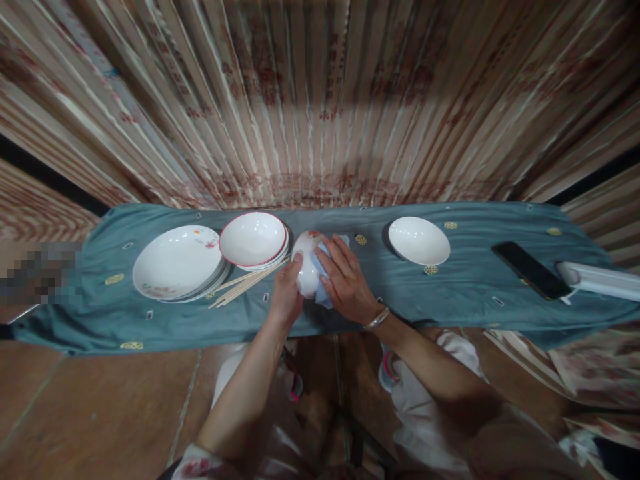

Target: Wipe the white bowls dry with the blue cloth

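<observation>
Long narrow table (450, 300) with a teal cloth, pushed up against a striped curtain, tile floor underneath. The left hand (287, 293) has its fingers clamped on a small white bowl (306, 270) turned on its side, just above the middle of the table, while the right hand (345, 280) presses a light blue cloth (323, 273) against it, fingers wrapped over cloth and bowl. My guess: wiping is maybe halfway. One bowl (419, 241) sits alone on the right, looks done. Left side has two stacks, wide plates (177, 261) and red-rimmed bowls (253, 239), can't count layers, plus a bundle of chopsticks (245, 285). One phone (530, 269) far right.
</observation>
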A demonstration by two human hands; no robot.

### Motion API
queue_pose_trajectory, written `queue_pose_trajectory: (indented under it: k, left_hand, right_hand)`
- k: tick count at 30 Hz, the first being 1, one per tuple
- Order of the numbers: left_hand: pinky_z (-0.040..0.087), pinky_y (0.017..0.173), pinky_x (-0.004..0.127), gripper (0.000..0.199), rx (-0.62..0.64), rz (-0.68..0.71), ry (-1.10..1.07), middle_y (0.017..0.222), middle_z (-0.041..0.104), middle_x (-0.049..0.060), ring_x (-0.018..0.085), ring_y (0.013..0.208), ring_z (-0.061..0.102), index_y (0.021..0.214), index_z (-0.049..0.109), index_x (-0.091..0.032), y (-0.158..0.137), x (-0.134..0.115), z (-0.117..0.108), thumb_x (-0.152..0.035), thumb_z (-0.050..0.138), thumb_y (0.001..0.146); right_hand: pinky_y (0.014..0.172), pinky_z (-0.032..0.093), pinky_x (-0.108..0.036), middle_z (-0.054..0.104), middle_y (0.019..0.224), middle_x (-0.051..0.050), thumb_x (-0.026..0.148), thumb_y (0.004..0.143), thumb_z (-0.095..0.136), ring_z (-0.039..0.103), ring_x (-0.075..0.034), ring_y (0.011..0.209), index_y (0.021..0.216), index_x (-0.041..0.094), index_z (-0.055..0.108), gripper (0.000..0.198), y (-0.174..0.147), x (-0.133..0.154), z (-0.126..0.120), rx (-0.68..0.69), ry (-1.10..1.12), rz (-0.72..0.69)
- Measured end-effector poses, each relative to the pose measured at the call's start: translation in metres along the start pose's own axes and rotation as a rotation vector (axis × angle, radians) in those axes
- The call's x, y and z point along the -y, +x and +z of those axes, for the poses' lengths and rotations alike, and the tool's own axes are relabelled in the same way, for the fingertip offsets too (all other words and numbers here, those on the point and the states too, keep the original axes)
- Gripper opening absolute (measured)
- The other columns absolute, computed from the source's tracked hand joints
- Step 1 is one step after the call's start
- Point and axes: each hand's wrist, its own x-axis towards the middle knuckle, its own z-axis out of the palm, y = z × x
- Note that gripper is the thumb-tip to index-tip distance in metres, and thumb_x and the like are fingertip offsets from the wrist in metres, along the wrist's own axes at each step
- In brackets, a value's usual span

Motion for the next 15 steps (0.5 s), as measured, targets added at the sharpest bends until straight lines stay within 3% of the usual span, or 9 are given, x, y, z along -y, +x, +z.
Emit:
queue_pose_trajectory:
  k: [7, 11, 15]
  left_hand:
    - [0.04, 0.046, 0.023, 0.039, 0.06, -0.047, 0.15, 0.053, 0.061, 0.0, 0.011, 0.046, 0.051, 0.071, 0.069, -0.015, -0.007, 0.007, -0.005, -0.053, 0.077, 0.066]
    - [0.036, 0.042, 0.023, 0.04, 0.097, -0.081, 0.202, 0.05, 0.057, -0.001, 0.01, 0.042, 0.045, 0.074, 0.071, -0.015, -0.011, 0.011, -0.005, -0.054, 0.075, 0.068]
    - [0.039, 0.046, 0.024, 0.041, 0.127, -0.093, 0.19, 0.056, 0.062, 0.001, 0.011, 0.047, 0.05, 0.081, 0.073, -0.013, -0.015, 0.01, -0.003, -0.053, 0.075, 0.069]
  right_hand:
    - [0.12, 0.023, -0.052, 0.038, 0.153, -0.01, 0.031, 0.099, 0.035, 0.025, -0.022, 0.147, 0.145, 0.021, 0.041, 0.048, 0.015, -0.007, -0.016, 0.046, 0.187, 0.116]
    - [0.12, 0.025, -0.048, 0.044, 0.15, -0.007, 0.037, 0.099, 0.034, 0.037, -0.021, 0.141, 0.139, 0.023, 0.05, 0.045, 0.022, -0.016, -0.021, 0.069, 0.353, 0.221]
    - [0.119, 0.028, -0.043, 0.053, 0.143, -0.003, 0.044, 0.098, 0.037, 0.043, -0.02, 0.137, 0.13, 0.026, 0.059, 0.044, 0.025, -0.028, -0.021, 0.059, 0.553, 0.386]
